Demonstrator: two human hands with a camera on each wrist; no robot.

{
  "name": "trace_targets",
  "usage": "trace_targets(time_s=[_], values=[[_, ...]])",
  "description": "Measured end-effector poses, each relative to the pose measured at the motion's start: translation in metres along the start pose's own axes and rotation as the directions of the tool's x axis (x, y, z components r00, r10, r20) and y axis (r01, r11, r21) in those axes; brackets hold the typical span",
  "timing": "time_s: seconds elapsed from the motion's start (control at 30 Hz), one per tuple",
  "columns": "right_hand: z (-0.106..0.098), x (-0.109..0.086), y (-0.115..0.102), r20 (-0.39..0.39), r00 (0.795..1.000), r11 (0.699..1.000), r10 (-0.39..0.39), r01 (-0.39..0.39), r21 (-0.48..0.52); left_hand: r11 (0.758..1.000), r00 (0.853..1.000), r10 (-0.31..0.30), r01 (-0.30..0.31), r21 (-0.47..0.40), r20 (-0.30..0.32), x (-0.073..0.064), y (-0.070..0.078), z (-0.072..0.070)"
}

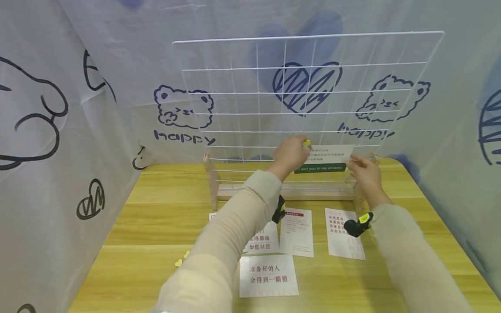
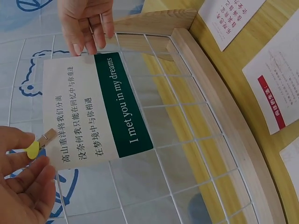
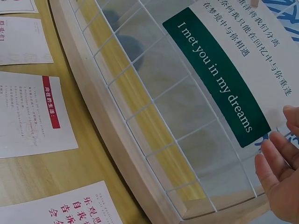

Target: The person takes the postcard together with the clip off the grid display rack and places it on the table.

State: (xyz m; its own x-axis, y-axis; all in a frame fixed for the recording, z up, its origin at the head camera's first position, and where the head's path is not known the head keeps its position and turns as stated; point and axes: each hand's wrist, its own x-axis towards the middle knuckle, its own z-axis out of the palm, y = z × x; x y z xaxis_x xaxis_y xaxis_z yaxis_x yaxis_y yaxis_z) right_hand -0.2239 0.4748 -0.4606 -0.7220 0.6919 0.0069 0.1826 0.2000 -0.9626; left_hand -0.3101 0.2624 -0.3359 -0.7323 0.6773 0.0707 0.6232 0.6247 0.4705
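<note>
A white postcard [image 1: 328, 154] with a green band reading "I met you in my dreams" lies against a white wire grid [image 1: 242, 123]. My left hand [image 1: 291, 154] pinches a small wooden clothespin [image 2: 46, 138] with a yellow heart on it. The clothespin sits at the card's upper left corner, over its edge. At the opposite side, the fingertips of my right hand [image 1: 365, 174] hold the card's right edge. In the right wrist view only part of the right hand [image 3: 280, 172] shows, beside the end of the green band.
The grid stands in a wooden base [image 1: 321, 194]. On the wooden table [image 1: 129, 248] before it lie several printed cards, among them one with a red strip [image 1: 297, 234], one at the right [image 1: 344, 234] and one in front [image 1: 268, 276]. Small yellow hearts [image 1: 178, 262] lie left of the left sleeve.
</note>
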Motion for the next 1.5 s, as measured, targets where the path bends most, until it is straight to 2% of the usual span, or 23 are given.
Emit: trace_targets(time_s=[0.1, 0.2, 0.37, 0.47, 0.63, 0.73, 0.9, 0.97, 1.1, 1.2, 1.3, 1.5], values=[[0.002, -0.028, -0.036, 0.042, 0.999, 0.998, -0.006, 0.009, -0.066, 1.000, 1.000, -0.004, 0.005, 0.021, -0.027, 0.003, 0.000, 0.000], [0.004, -0.039, -0.051, 0.046, 0.999, 0.996, 0.011, -0.007, -0.087, 1.000, 0.999, 0.000, 0.002, 0.028, -0.042, 0.004, 0.000, 0.000], [0.005, -0.038, -0.051, 0.030, 1.000, 0.997, 0.009, -0.007, -0.072, 0.997, 0.995, 0.036, -0.030, 0.067, -0.088, 0.004, 0.000, 0.003], [0.006, -0.038, -0.051, 0.018, 1.000, 0.998, 0.000, 0.001, -0.062, 0.988, 0.987, 0.070, -0.049, 0.147, -0.142, 0.005, -0.001, 0.005], [0.007, -0.039, -0.052, -0.006, 1.000, 0.999, -0.001, 0.000, -0.039, 0.958, 0.966, 0.128, -0.062, 0.281, -0.223, 0.005, -0.003, 0.009], [0.007, -0.039, -0.051, -0.018, 1.000, 0.999, -0.010, 0.009, -0.047, 0.943, 0.958, 0.155, -0.070, 0.326, -0.242, 0.005, -0.003, 0.009], [0.006, -0.038, -0.050, -0.033, 0.999, 0.997, -0.025, 0.022, -0.075, 0.936, 0.954, 0.179, -0.090, 0.339, -0.241, 0.007, -0.006, 0.007], [0.006, -0.038, -0.050, -0.029, 0.999, 0.998, -0.027, 0.025, -0.065, 0.938, 0.950, 0.187, -0.097, 0.334, -0.249, 0.008, -0.008, 0.007], [0.005, -0.039, -0.049, 0.000, 1.000, 0.999, -0.023, 0.023, 0.022, 0.952, 0.944, 0.188, -0.108, 0.285, -0.270, 0.009, -0.010, 0.008], [0.005, -0.040, -0.047, 0.029, 0.999, 0.998, -0.031, 0.030, 0.055, 0.973, 0.947, 0.160, -0.104, 0.207, -0.277, 0.007, -0.011, 0.007], [0.004, -0.041, -0.046, 0.047, 0.998, 0.998, -0.049, 0.047, 0.041, 0.990, 0.953, 0.118, -0.090, 0.111, -0.279, 0.004, -0.012, 0.006], [0.001, -0.046, -0.043, 0.060, 0.996, 0.997, -0.073, 0.071, 0.032, 0.995, 0.954, 0.068, -0.086, -0.050, -0.291, 0.000, -0.014, 0.006]])
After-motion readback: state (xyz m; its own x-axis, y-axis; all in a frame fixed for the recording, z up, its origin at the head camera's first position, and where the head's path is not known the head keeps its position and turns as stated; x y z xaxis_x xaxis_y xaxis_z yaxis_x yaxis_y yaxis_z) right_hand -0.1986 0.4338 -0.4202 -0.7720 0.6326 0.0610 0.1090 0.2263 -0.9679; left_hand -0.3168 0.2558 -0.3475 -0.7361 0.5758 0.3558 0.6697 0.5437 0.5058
